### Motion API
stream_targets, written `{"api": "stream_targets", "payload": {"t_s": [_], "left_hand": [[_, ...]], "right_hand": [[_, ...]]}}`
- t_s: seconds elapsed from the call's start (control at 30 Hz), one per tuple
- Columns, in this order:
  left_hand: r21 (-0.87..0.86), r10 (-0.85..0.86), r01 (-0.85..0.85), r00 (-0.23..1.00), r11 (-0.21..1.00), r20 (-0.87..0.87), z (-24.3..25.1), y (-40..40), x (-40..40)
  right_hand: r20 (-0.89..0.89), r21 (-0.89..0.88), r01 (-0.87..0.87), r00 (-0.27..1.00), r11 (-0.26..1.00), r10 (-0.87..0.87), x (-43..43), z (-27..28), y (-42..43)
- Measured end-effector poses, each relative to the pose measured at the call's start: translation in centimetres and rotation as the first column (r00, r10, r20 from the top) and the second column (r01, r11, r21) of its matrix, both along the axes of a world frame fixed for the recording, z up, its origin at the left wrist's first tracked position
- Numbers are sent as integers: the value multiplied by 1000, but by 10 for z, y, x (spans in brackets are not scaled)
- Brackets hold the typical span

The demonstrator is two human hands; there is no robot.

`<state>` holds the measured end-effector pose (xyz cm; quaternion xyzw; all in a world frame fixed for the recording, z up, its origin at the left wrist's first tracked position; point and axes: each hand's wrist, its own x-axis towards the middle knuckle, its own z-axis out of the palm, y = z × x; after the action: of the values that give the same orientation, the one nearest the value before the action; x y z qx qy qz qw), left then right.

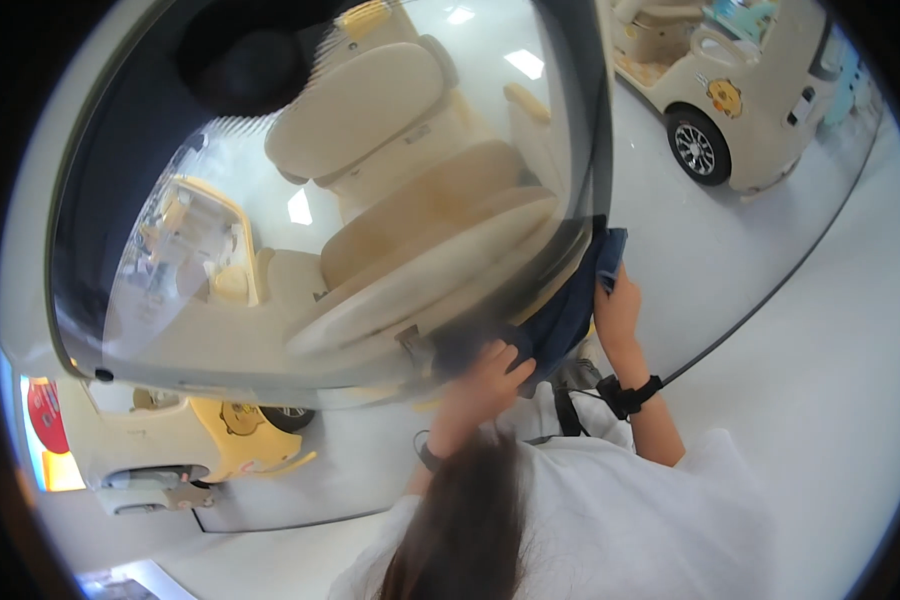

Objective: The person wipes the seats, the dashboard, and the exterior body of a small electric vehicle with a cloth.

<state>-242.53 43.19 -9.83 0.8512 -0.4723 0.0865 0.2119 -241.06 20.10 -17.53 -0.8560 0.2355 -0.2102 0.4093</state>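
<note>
The curved clear windshield [217,352] of a small beige ride-on car fills the upper left, with padded beige seats [420,217] showing through it. A dark blue cloth [559,326] lies against its lower right edge. My left hand [484,386], blurred, has its fingers curled over the bunched part of the cloth at the glass. Farther right, my right hand [617,307] pinches the cloth's upper end beside the windshield's dark side edge. Both wrists wear black bands. Part of the cloth is hidden by my left hand.
Another beige ride-on car [765,127] with a cartoon sticker stands at the upper right. A beige and yellow one [247,442] is at the lower left. A thin dark line [750,315] curves across the glossy pale floor. Brown hair and a white shirt fill the bottom.
</note>
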Motion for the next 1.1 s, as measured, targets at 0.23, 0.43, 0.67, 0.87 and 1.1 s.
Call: {"api": "stream_targets", "payload": {"t_s": [0.23, 0.43, 0.67, 0.87, 1.1], "left_hand": [[-24, 87, -87, 996, 996, 12, 10, 82, -20], [-232, 479, -478, 876, 847, -56, 3, 150, -44], [-395, 632, -701, 710, 594, -310, -23, 200, -71], [-77, 778, -882, 449, 465, -440, -48, 258, -102], [-152, 868, -973, 224, 173, -443, -54, 322, -117]], "right_hand": [[391, 244, -85, 920, 966, -18, 3, 78, 73], [633, -442, -374, 514, 816, 579, 21, 162, 152], [537, -545, -557, 342, 627, 771, 14, 165, 286], [214, -521, -775, 285, 356, 934, -4, 106, 352], [-63, -414, -861, 352, 296, 934, -34, 67, 352]]}}
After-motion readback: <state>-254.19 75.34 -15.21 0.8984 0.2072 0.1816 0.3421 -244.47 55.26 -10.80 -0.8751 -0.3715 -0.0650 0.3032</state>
